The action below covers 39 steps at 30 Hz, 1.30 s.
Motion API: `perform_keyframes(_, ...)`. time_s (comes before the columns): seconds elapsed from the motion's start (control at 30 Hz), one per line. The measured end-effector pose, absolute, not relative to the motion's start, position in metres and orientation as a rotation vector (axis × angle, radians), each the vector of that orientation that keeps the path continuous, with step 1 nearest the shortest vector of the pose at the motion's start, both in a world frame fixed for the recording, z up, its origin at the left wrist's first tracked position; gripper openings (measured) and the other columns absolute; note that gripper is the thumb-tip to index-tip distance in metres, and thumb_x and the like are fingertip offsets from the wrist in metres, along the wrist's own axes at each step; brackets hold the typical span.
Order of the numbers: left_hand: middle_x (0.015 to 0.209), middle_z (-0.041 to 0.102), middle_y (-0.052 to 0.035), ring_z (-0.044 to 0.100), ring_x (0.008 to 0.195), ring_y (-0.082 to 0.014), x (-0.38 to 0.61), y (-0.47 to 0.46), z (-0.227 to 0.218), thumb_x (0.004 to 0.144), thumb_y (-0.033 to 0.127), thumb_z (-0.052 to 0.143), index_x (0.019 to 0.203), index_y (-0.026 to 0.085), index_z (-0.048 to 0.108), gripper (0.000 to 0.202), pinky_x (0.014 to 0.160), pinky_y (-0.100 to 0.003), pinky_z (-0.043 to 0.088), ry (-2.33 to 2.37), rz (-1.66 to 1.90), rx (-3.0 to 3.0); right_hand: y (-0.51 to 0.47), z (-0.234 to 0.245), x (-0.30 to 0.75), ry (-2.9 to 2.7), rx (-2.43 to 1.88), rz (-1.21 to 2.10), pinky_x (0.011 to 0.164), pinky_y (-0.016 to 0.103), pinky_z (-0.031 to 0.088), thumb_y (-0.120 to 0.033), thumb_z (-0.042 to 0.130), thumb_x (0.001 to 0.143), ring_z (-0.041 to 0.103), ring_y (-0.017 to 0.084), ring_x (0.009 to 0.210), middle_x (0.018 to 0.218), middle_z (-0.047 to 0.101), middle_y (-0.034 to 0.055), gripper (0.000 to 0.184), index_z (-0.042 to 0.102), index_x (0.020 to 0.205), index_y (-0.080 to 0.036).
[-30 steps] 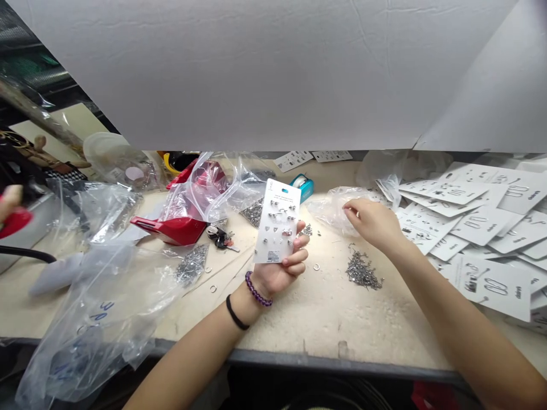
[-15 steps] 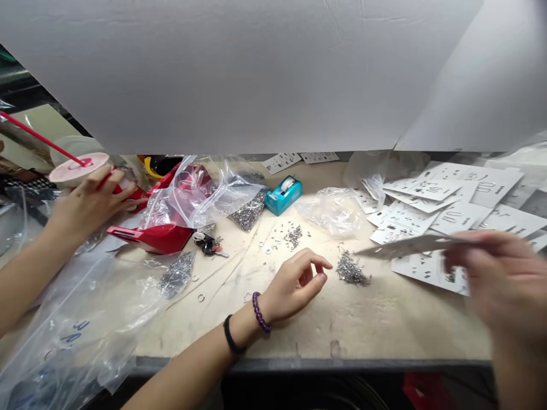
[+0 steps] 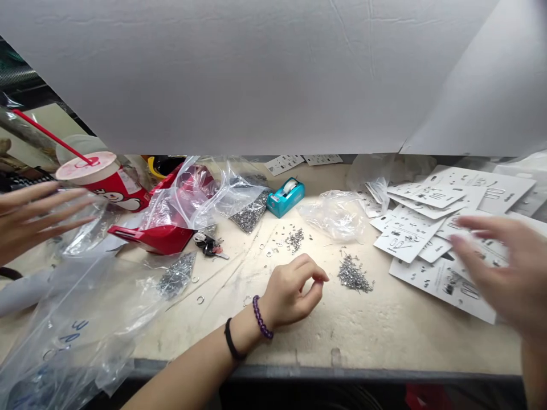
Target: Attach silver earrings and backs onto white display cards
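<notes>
Some tabletop (image 3: pixel 311 344) shows — between left hand (image 3: pixel 291 287) and edge (image 3: pixel 342 373).

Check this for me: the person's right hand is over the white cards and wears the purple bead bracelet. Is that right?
Not quite: the head view shows the purple bead bracelet at the wrist of the left hand. The right hand is indeed over the white cards.

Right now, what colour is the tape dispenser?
Teal: the tape dispenser shows best in the head view.
</notes>
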<state>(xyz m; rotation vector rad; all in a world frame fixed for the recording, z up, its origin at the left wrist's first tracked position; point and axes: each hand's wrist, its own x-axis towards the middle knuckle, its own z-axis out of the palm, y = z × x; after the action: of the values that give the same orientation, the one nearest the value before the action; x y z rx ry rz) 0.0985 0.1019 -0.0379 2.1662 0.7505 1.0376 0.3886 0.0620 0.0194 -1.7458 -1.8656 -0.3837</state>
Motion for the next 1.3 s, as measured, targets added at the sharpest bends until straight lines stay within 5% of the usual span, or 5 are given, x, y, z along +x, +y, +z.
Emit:
perform_keyframes(0.2,0.069,0.06,-0.0015,0.05,0.055,-0.009,0.095,0.104,-0.038,0.074,0.008,0.046,0.081,0.017,0.056,0.015,0.053,-0.021,0.039,0.869,1.028,2.313,0.075,0.002,0.309,-2.665,-1.648,0.369,0.055,0.029,0.044,-0.03,0.055,0.08,0.058,0.02,0.072,0.089,0.06,0.0046,0.023,0.055,0.101,-0.021)
perform_keyframes(0.27,0.068,0.062,-0.001,0.053,0.055,-0.0093,0.094,0.104,-0.037,0.075,0.01,0.045,0.082,0.018,0.056,0.016,0.054,-0.021,0.041,0.883,0.979,2.328,0.084,-0.004,0.301,-2.712,-1.641,0.405,0.052,0.028,0.041,-0.023,0.052,0.081,0.057,0.018,0.067,0.083,0.058,0.0031,0.01,0.057,0.089,-0.021)
perform_keyframes(0.37,0.069,0.066,-0.0005,0.057,0.055,-0.0101,0.095,0.102,-0.039,0.075,0.011,0.043,0.083,0.019,0.057,0.019,0.053,-0.022,0.042,0.84,0.906,2.373,0.099,-0.01,0.301,-2.658,-1.601,0.445,0.052,0.026,0.038,-0.021,0.044,0.084,0.055,0.016,0.065,0.079,0.058,0.002,0.013,0.055,0.078,-0.021)
perform_keyframes(0.83,0.07,0.066,-0.0009,0.057,0.059,-0.0132,0.092,0.114,-0.037,0.079,0.019,0.043,0.085,0.02,0.06,0.018,0.056,-0.025,0.04,1.185,0.526,2.399,0.1,-0.024,0.312,-2.241,-1.598,0.56,0.055,0.026,0.041,-0.019,0.041,0.085,0.052,0.013,0.061,0.082,0.06,0.0022,0.014,0.055,0.085,-0.02)
perform_keyframes(1.3,0.072,0.063,-0.0016,0.054,0.059,-0.0126,0.089,0.125,-0.032,0.079,0.018,0.043,0.084,0.019,0.058,0.016,0.057,-0.025,0.041,1.247,0.618,2.379,0.099,-0.022,0.312,-2.331,-1.6,0.506,0.06,0.028,0.045,-0.018,0.04,0.085,0.056,0.016,0.074,0.085,0.059,0.0033,0.016,0.055,0.084,-0.021)
